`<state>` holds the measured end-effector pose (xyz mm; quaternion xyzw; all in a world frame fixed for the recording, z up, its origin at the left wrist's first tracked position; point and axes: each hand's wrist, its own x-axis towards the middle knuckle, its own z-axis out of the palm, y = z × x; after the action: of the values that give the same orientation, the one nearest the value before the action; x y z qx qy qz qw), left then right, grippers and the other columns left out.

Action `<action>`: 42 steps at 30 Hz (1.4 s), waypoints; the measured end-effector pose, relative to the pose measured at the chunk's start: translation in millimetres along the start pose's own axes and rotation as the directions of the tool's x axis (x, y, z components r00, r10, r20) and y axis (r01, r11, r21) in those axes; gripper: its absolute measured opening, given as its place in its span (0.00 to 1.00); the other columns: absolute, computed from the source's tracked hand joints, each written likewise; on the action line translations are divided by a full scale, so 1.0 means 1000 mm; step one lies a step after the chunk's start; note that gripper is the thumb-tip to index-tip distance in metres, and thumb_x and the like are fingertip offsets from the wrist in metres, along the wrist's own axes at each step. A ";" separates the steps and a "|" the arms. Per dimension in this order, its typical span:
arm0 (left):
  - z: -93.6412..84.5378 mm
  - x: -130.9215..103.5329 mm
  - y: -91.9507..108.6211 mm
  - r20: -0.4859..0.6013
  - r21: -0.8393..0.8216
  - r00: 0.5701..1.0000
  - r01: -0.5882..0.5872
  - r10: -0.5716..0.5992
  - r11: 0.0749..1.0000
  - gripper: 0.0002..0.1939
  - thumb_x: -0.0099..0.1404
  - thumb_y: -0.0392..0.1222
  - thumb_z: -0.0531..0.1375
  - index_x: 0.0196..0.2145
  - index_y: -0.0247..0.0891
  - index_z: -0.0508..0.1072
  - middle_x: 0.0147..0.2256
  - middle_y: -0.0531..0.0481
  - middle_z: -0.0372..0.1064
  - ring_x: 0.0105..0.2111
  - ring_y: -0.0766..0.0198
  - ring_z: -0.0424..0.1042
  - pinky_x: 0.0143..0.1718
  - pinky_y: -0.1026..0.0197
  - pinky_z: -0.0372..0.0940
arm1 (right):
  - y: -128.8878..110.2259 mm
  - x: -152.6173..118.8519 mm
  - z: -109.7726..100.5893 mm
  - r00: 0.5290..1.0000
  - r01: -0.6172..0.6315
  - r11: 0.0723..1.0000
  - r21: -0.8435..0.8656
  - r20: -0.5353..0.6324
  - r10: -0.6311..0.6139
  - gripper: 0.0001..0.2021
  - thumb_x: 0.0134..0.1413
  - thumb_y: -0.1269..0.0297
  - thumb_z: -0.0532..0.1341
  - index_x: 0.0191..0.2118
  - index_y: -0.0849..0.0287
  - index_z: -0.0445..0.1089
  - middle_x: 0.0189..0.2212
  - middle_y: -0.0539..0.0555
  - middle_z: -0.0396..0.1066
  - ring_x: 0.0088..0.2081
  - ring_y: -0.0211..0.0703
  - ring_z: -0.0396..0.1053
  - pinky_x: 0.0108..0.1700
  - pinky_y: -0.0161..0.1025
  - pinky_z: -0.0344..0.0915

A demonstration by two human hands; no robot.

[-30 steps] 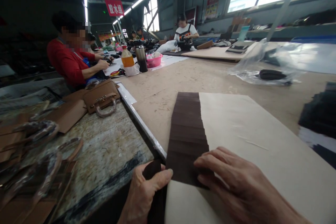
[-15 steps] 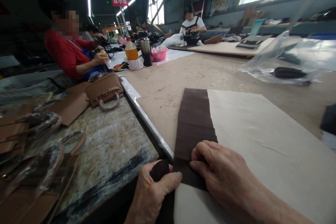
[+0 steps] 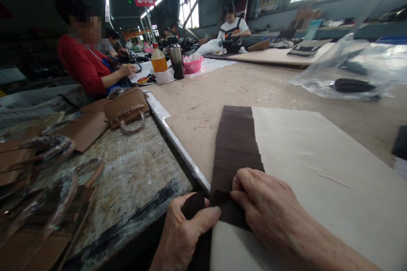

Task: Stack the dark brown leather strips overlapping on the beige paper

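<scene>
A row of overlapping dark brown fabric strips runs along the left edge of a white sheet in front of me. My right hand rests on the near end of the row, its thumb and fingers pinched at the edge of the nearest strip; the fingertips are partly hidden. At the table's edge, my left hand is closed round a bunch of dark brown fabric, part of which hangs below. Its thumb lies against the left end of the nearest strip.
Brown handbags with wrapped handles lie on a stained table at left. Farther back stand a bottle, a steel flask and a pink basket. Clear plastic lies at right. A co-worker in red is at left.
My right hand has shifted very slightly on the nearest strip, whose upper edge now shows more plainly. My left hand stays in place. The co-worker in red has moved slightly to the right.
</scene>
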<state>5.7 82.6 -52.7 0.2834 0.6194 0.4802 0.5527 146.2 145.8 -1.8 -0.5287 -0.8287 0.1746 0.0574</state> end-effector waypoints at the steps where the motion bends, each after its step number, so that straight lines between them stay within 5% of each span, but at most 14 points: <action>1: 0.000 0.000 0.000 -0.016 0.003 1.000 -0.005 0.005 1.000 0.11 0.44 0.45 0.64 0.20 0.34 0.69 0.14 0.56 0.58 0.15 0.69 0.57 0.16 0.67 0.51 | 0.000 0.000 0.001 1.000 0.000 1.000 0.001 -0.009 0.000 0.07 0.47 0.75 0.54 0.22 0.58 0.58 0.22 0.49 0.63 0.26 0.39 0.61 0.30 0.36 0.53; 9: -0.001 -0.005 0.009 -0.030 0.146 0.998 -0.049 0.054 0.988 0.14 0.47 0.49 0.61 0.20 0.35 0.65 0.14 0.59 0.50 0.16 0.72 0.51 0.16 0.68 0.47 | 0.004 0.005 0.004 1.000 -0.014 0.999 0.052 -0.009 0.014 0.10 0.45 0.74 0.55 0.19 0.58 0.54 0.20 0.48 0.62 0.22 0.36 0.58 0.25 0.33 0.52; 16: -0.009 -0.008 0.014 -0.052 0.247 0.978 -0.181 0.200 0.952 0.13 0.52 0.50 0.58 0.22 0.36 0.67 0.15 0.57 0.54 0.17 0.71 0.54 0.19 0.67 0.50 | -0.003 0.002 -0.004 0.998 -0.047 0.999 0.006 0.037 0.046 0.08 0.47 0.73 0.55 0.21 0.58 0.57 0.21 0.48 0.64 0.25 0.37 0.60 0.29 0.35 0.53; 30: 0.005 0.002 0.014 0.013 0.162 0.998 -0.062 0.061 0.985 0.14 0.47 0.47 0.61 0.17 0.35 0.62 0.16 0.58 0.49 0.18 0.71 0.51 0.18 0.66 0.47 | -0.003 0.000 -0.002 1.000 -0.021 1.000 -0.002 0.002 0.021 0.06 0.46 0.74 0.55 0.23 0.59 0.61 0.22 0.49 0.65 0.26 0.38 0.61 0.29 0.35 0.52; 34: 0.007 0.002 0.012 0.017 0.103 0.999 -0.034 0.033 0.994 0.12 0.48 0.44 0.59 0.18 0.36 0.61 0.16 0.57 0.52 0.18 0.70 0.54 0.19 0.66 0.50 | 0.000 -0.001 0.001 0.996 0.013 0.999 0.048 -0.083 -0.009 0.05 0.46 0.73 0.54 0.24 0.59 0.61 0.22 0.50 0.65 0.27 0.40 0.62 0.29 0.36 0.53; 39: 0.005 0.004 0.008 -0.007 0.081 1.000 0.002 -0.001 0.997 0.14 0.46 0.46 0.61 0.17 0.36 0.61 0.15 0.58 0.52 0.16 0.70 0.55 0.19 0.66 0.50 | 0.019 -0.008 -0.016 0.966 -0.005 0.902 0.432 -0.231 0.116 0.05 0.48 0.69 0.54 0.24 0.57 0.63 0.19 0.46 0.64 0.22 0.35 0.61 0.24 0.32 0.56; 42: 0.003 0.006 0.007 -0.005 0.068 1.000 0.016 -0.016 0.998 0.15 0.45 0.46 0.63 0.17 0.36 0.61 0.14 0.59 0.50 0.15 0.71 0.53 0.17 0.67 0.49 | 0.031 -0.028 -0.028 0.935 0.171 0.920 0.351 -0.353 -0.039 0.08 0.50 0.70 0.53 0.33 0.55 0.68 0.28 0.48 0.70 0.28 0.36 0.66 0.30 0.32 0.62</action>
<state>6.0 91.6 -48.3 0.2961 0.6389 0.4551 0.5449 192.3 138.8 15.9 -0.4839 -0.7848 0.2332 0.3092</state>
